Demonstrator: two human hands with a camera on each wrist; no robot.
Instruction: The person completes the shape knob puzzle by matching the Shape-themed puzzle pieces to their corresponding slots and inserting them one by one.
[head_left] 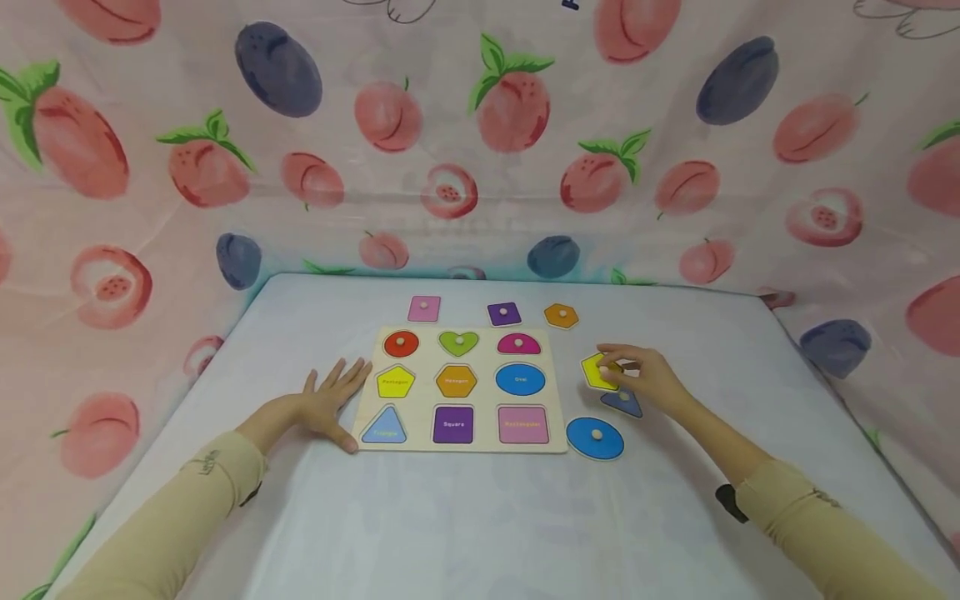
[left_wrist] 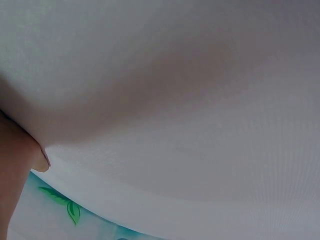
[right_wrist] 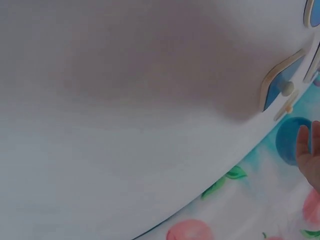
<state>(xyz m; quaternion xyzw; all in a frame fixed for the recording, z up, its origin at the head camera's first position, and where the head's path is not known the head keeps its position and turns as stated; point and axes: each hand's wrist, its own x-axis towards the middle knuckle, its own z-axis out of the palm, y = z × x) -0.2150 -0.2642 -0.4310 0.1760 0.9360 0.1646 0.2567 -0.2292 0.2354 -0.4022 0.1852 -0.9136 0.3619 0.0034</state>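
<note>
My right hand [head_left: 647,379] pinches the knob of a yellow pentagon puzzle piece [head_left: 592,372] to the right of the wooden shape board [head_left: 480,392]. Partly under that piece in the head view is a blue triangle piece [head_left: 624,403], whose knob also shows in the right wrist view. A blue oval piece [head_left: 592,443] lies by the board's lower right corner. With fingers spread, my left hand [head_left: 330,406] rests at the board's left edge. The red circle [head_left: 397,349], green heart [head_left: 457,348] and magenta half circle [head_left: 517,348] sit knobbed in the top row.
Behind the board lie a pink rectangle piece [head_left: 422,314], a purple square piece [head_left: 503,320] and an orange hexagon piece [head_left: 560,322]. The middle and bottom rows show coloured, labelled recesses. A fruit-print cloth [head_left: 480,233] surrounds the white table [head_left: 450,525] at back and sides.
</note>
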